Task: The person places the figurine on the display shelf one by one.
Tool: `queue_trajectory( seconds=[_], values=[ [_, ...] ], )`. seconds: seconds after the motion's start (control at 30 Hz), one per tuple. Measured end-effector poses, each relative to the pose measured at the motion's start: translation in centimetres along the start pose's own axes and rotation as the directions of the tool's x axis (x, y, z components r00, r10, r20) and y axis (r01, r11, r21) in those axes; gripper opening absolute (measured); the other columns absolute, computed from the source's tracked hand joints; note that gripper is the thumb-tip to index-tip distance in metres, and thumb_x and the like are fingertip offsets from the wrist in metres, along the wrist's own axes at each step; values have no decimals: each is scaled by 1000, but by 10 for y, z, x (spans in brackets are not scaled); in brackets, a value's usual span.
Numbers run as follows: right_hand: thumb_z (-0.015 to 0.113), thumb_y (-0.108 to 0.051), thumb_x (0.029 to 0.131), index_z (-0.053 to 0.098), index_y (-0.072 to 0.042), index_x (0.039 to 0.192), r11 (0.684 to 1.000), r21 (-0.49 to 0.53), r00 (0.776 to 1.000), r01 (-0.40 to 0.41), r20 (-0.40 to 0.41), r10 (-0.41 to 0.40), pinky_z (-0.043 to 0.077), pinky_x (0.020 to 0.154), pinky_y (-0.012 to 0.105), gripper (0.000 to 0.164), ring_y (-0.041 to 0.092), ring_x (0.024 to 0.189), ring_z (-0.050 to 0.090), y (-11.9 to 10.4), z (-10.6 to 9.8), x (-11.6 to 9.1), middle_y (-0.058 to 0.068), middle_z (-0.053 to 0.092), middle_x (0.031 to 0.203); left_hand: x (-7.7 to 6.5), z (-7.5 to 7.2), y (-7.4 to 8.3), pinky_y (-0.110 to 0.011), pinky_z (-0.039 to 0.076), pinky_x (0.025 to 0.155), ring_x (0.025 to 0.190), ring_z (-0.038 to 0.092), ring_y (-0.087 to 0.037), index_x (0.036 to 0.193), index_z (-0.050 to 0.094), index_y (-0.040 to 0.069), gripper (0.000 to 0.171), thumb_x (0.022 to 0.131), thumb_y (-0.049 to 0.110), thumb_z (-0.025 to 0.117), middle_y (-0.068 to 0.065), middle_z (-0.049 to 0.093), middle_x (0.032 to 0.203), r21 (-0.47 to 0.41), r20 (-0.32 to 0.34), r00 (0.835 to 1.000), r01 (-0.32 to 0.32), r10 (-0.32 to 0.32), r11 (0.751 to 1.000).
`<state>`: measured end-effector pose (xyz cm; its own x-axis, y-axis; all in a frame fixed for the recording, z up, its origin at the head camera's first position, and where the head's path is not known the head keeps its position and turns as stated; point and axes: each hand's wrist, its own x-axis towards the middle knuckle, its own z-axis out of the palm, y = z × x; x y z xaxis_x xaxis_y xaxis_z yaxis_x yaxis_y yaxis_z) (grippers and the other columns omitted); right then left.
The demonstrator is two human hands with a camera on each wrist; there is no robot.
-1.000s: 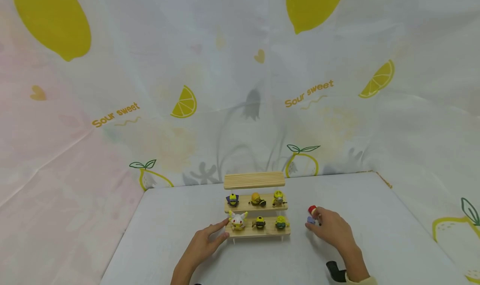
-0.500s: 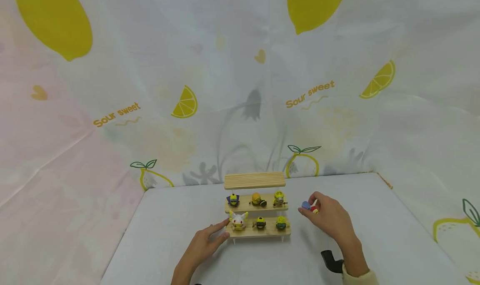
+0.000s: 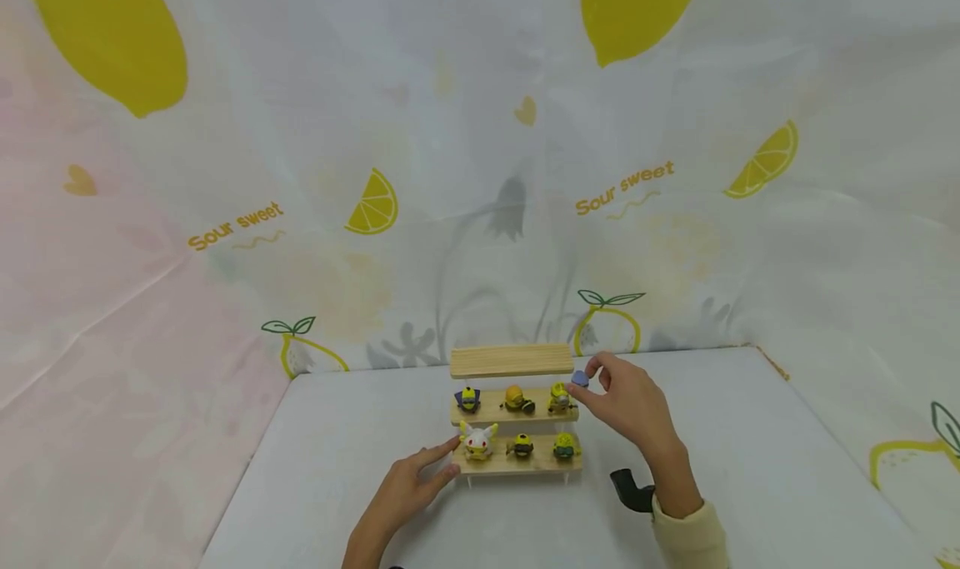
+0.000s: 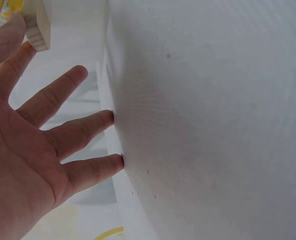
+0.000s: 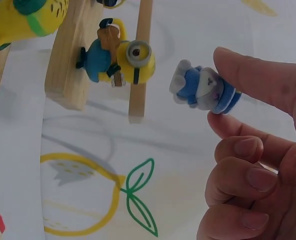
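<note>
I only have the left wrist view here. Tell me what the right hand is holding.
Observer: The right hand pinches a small grey figure in blue clothes.
Operator: Say where it is relative to the shelf.
Observer: It is in the air by the right end of the wooden shelf, near the top board.
Operator: Report what sits closest to it.
Observer: A yellow goggle-eyed figure at the right end of the middle board.
Operator: Count the figures on the shelf.
Observer: Six, three on each lower board; the top board is bare.
</note>
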<state>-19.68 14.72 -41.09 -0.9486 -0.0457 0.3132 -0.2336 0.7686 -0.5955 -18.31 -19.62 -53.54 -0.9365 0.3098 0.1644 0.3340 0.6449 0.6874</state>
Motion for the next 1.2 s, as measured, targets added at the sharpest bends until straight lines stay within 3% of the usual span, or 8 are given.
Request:
queue_trajectory(
  seconds=[0.33,0.5,0.8,1.2],
  values=[
    [79,-37,85,60,-16,92,994,9,994,106,9,-106,22,44,25,30,12,48,29,-21,18,26,-3,39,62,2,1,0,-56,41,105,121,58,-33,134,64,24,46,94,47,63,0,63,130,1,-3,1000,-19,19,1000],
    [76,-41,87,59,-18,93,994,12,993,112,39,-113,20,43,25,29,12,47,26,-33,25,40,-3,38,60,2,2,-2,-54,41,105,121,59,-31,133,64,23,46,94,47,63,1,64,129,5,-2,1000,-25,25,1000],
    [74,-41,89,59,-15,92,980,53,979,191,65,-194,20,41,25,30,12,45,27,-58,38,64,-2,38,59,2,-1,-1,-55,40,107,124,56,-32,135,63,28,48,93,52,62,1,63,132,2,19,1000,18,-18,1000],
    [71,-45,90,57,-15,92,989,12,967,148,207,-147,24,41,25,33,13,49,32,-85,64,90,-1,43,64,0,1,-4,-53,39,108,123,57,-27,135,63,27,48,93,51,62,3,62,132,-15,23,1000,-3,3,1000]
  ],
)
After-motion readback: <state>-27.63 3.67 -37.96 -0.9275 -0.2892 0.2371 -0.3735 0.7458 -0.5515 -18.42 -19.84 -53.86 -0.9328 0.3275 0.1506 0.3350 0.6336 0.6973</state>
